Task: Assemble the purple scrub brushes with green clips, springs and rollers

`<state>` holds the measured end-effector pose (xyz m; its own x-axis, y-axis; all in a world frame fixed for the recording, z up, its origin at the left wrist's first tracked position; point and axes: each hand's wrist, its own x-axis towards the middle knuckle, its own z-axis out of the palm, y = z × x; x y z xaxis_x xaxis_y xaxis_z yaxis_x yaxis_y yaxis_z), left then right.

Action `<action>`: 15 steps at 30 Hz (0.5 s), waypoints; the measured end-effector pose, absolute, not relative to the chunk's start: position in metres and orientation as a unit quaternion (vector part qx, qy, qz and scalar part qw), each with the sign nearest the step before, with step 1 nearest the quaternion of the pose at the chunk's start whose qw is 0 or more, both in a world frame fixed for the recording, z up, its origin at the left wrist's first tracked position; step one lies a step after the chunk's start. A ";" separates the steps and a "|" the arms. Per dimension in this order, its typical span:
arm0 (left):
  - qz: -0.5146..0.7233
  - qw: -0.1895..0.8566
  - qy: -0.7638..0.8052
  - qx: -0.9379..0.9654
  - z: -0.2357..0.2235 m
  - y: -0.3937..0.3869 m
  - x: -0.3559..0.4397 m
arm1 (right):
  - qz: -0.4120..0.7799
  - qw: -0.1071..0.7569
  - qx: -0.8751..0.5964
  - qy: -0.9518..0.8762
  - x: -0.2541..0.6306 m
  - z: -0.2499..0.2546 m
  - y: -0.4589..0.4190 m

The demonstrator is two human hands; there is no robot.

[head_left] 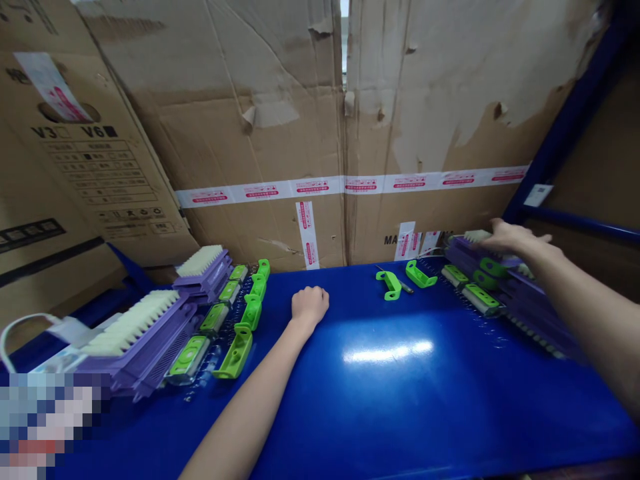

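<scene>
The left cardboard box [93, 170] reads "V3" and "V6", the V6 square filled in; black lettering [391, 241] beginning "MA" is partly covered by red-printed tape [406, 243]. The left hand [310, 305], curled in a fist, rests on the blue surface [380, 407]. The right hand [517, 240] is at the right-hand purple parts [537, 310]; I cannot tell whether it grips one.
</scene>
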<state>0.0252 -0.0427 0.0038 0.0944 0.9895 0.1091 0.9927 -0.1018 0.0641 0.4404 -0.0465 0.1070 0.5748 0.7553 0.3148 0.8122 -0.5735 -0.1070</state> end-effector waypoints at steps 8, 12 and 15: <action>-0.075 0.040 -0.661 -0.746 0.000 -0.041 0.025 | -0.185 0.298 -0.717 -0.602 0.325 0.070 -0.067; -0.079 0.042 -0.658 -0.747 -0.002 -0.042 0.024 | -0.161 0.271 -0.605 -0.731 0.260 0.016 -0.081; -0.084 0.046 -0.657 -0.748 -0.003 -0.041 0.024 | -0.140 0.227 -0.504 -0.821 0.229 -0.006 -0.092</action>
